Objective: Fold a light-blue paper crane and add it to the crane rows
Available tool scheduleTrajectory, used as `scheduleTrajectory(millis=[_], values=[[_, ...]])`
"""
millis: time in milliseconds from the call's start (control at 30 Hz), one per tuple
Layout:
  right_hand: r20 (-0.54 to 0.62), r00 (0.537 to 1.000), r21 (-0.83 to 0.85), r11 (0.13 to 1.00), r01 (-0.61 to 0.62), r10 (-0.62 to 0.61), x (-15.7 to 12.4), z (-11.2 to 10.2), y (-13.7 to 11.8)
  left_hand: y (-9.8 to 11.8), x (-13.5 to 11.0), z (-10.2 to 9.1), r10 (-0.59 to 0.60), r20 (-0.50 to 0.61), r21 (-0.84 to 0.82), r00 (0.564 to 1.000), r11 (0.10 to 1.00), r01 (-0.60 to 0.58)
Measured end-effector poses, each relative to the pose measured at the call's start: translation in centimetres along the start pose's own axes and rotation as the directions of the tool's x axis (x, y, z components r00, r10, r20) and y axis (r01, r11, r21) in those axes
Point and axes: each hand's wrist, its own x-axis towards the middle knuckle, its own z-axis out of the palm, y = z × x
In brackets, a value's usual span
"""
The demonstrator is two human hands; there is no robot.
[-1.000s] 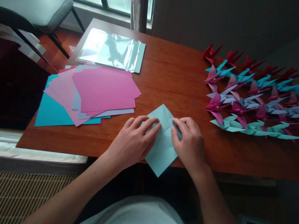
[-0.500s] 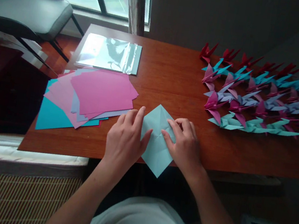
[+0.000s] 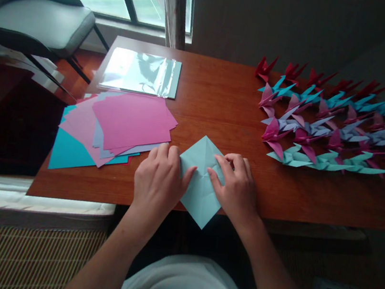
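A pale mint sheet of origami paper, creased and folded into a diamond shape, lies at the table's front edge with its near corner jutting past it. My left hand is closed at the paper's left corner, thumb on top and fingers curled at the edge. On the other side, my right hand grips the right part, its thumb and index fingertip near the middle crease. My fingers hide both side corners of the paper.
Loose coloured paper sheets lie left on the wooden table, below a plastic-wrapped paper pack. Rows of folded paper cranes stand at the right. A chair is by the window.
The fingers of my left hand have curled in and slid slightly left, down to the paper's left edge. My right hand stays nearly still on the paper.
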Motion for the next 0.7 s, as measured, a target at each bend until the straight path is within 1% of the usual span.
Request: scheduleTrajectory(millis=[167, 267, 433, 700], values=[[-0.002, 1.000, 0.005, 1.000, -0.001, 0.001, 0.0, -0.1, -0.1, 0.0, -0.2, -0.2, -0.015, -0.003, 0.005, 1.000, 1.000, 0.015], [0.005, 1.000, 0.010, 1.000, -0.002, 0.002, 0.0, -0.1, 0.0, -0.3, -0.4, -0.3, -0.016, 0.000, 0.014, 1.000, 1.000, 0.016], [0.000, 1.000, 0.029, 1.000, -0.001, 0.001, 0.0, -0.1, 0.0, -0.9, -0.6, -0.2, -0.002, -0.027, 0.042, 1.000, 0.999, 0.003], [-0.001, 1.000, 0.045, 0.999, -0.003, 0.003, 0.0, 0.0, 0.1, -0.6, -0.7, 0.4, 0.007, 0.019, -0.001, 1.000, 1.000, -0.007]])
